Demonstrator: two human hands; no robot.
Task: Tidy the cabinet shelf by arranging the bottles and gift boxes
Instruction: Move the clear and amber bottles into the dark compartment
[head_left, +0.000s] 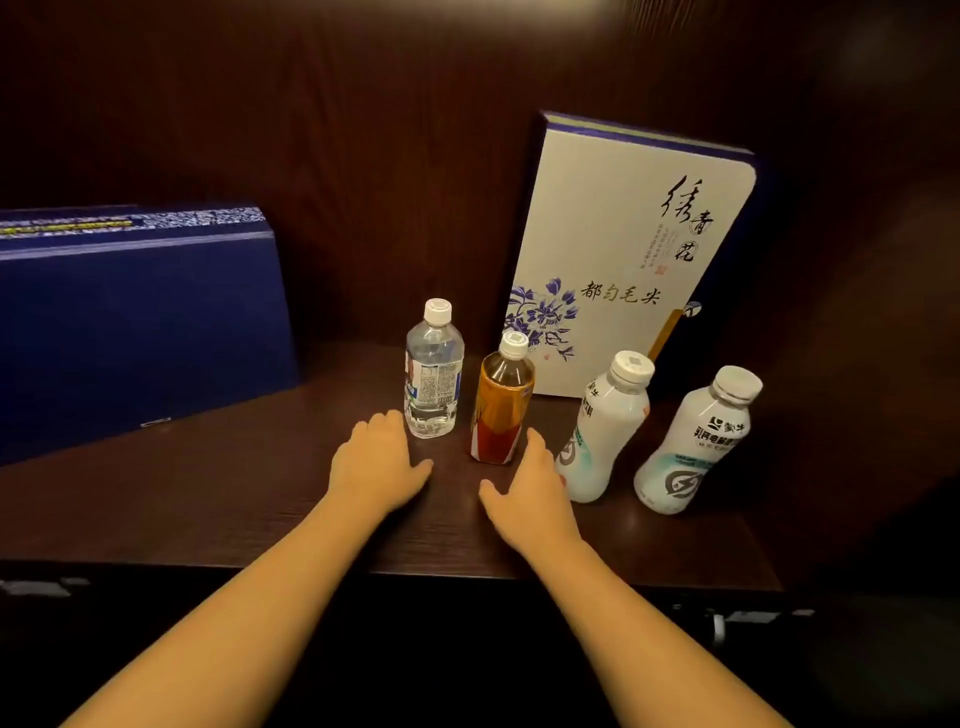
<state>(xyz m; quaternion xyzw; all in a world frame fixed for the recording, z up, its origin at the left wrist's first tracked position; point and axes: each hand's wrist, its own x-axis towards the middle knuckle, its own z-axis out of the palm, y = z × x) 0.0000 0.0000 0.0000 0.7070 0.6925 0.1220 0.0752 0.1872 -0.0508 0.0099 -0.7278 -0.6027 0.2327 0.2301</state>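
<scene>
On the dark wooden shelf (218, 499) stand a clear water bottle (434, 371), an amber tea bottle (501, 402) and two white milk-drink bottles (605, 428) (696, 444), all upright with caps on. A white gift box (631, 249) with blue flowers leans upright against the back wall behind them. A dark blue gift box (140, 322) stands on its long edge at the left. My left hand (376, 457) rests palm down just in front of the water bottle. My right hand (530, 493) lies open between the tea bottle and the nearer milk bottle, holding nothing.
The cabinet's back wall (363, 182) is dark wood, close behind the boxes. The shelf's front edge (467, 571) runs below my wrists. A dark side wall closes the shelf at the right.
</scene>
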